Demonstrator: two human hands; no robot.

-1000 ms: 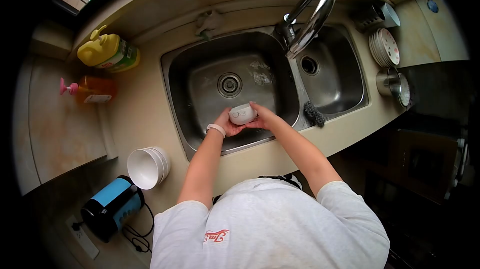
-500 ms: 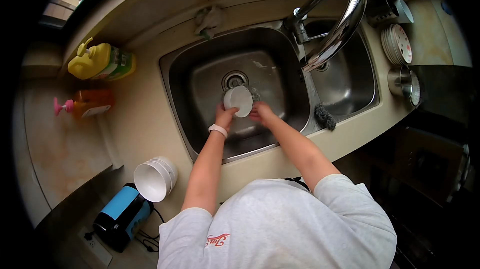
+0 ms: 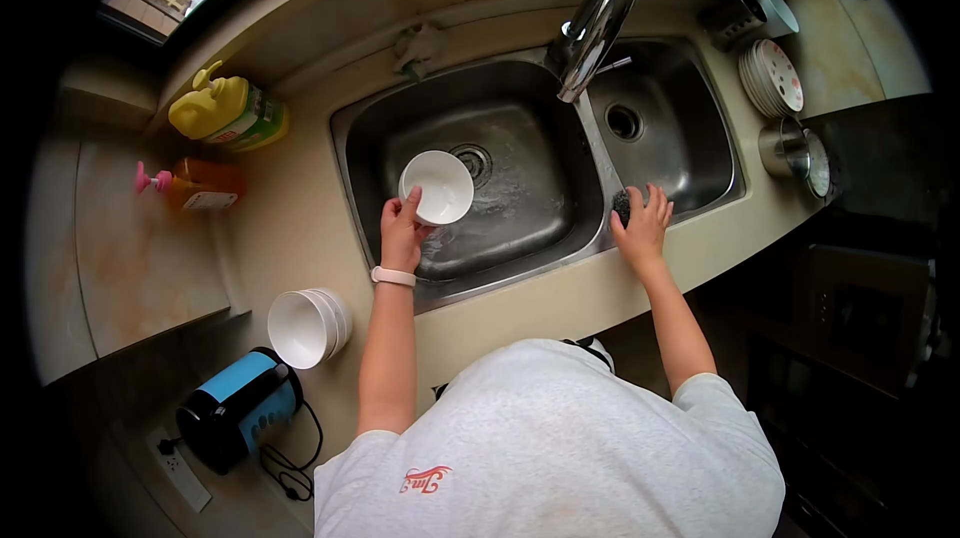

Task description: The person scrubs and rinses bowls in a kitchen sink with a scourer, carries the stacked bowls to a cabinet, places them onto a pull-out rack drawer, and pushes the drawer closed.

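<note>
A white bowl (image 3: 438, 187) is held over the large sink basin (image 3: 520, 238), its open side facing up. My left hand (image 3: 402, 228) grips its near rim, with the thumb over the edge; a pale band circles that wrist. At the right, my right hand (image 3: 643, 223) reaches over the dark scrubber (image 3: 621, 206) at the sink's front edge by the divider. Its fingers are spread, and they partly cover the scrubber. Some water or suds lie on the basin floor near the drain.
Stacked white bowls (image 3: 300, 329) and a blue-black appliance (image 3: 240, 408) stand at the left. Behind them are a yellow bottle (image 3: 232, 113) and an orange pump bottle (image 3: 203, 185). The faucet (image 3: 600, 23) arches over the divider. Stacked plates (image 3: 772, 79) and a metal cup (image 3: 782, 147) are at the right.
My hands have moved apart. The bowl has shifted left and turned upward in my left hand, while my right hand has let go of it and moved right to the scrubber.
</note>
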